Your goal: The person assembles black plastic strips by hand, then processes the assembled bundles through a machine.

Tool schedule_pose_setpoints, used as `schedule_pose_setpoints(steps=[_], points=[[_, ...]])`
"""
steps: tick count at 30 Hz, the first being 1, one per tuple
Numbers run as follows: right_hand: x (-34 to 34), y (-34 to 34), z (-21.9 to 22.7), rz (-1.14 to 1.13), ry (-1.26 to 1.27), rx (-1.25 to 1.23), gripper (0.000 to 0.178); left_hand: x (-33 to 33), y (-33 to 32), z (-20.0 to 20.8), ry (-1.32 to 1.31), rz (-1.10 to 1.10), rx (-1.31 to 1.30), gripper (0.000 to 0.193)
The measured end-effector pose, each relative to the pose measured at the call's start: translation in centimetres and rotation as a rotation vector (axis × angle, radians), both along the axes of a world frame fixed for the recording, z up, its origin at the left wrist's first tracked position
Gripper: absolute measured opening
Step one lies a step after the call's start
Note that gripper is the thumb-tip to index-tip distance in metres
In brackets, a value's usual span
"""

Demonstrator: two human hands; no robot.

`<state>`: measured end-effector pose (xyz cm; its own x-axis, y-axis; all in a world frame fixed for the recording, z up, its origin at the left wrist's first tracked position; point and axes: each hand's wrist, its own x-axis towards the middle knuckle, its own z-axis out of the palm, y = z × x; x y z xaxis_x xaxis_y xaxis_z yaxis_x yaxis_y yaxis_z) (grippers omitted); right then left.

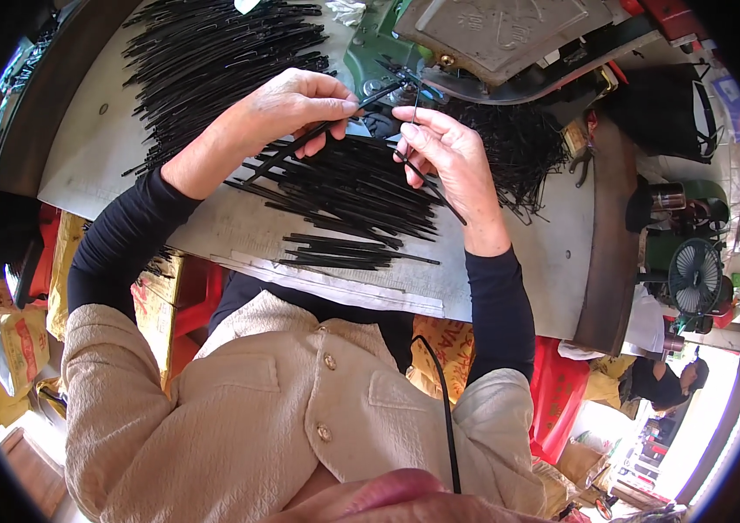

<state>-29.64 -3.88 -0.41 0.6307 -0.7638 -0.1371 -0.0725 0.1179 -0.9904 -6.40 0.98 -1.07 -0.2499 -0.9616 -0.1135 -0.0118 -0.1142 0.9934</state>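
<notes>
My left hand (293, 109) is closed around a long black strip (378, 94) that slants up toward the metal fittings of a green machine (368, 54). The strip's tip is beside those fittings; whether it touches them I cannot tell. To the right, my right hand (450, 150) pinches a thinner black strip (446, 199), whose tail runs down past the wrist. A narrow end stands up above those fingers. Below both hands lies a loose row of black strips (344, 193), with a smaller bunch (339, 253) nearer the table's front edge.
A large heap of black strips (222, 78) covers the table's far left. Right of the machine is a tangle of thin black pieces (513, 148), with pliers (581, 166) beside it. The pale tabletop (91, 144) has a dark rim. A fan (695, 276) stands beyond, right.
</notes>
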Motion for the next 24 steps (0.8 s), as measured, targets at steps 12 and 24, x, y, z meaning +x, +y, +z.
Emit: schedule_pose_setpoints(steps=[12,24], points=[[0.2,0.0,-0.2,0.003,-0.007,0.001,0.034,0.0,-0.1,-0.2,0.019,-0.023,-0.032,0.023],[0.5,0.0,-0.3,-0.003,-0.029,0.037,0.033,0.5,-0.5,0.7,-0.071,-0.025,-0.045,0.026]])
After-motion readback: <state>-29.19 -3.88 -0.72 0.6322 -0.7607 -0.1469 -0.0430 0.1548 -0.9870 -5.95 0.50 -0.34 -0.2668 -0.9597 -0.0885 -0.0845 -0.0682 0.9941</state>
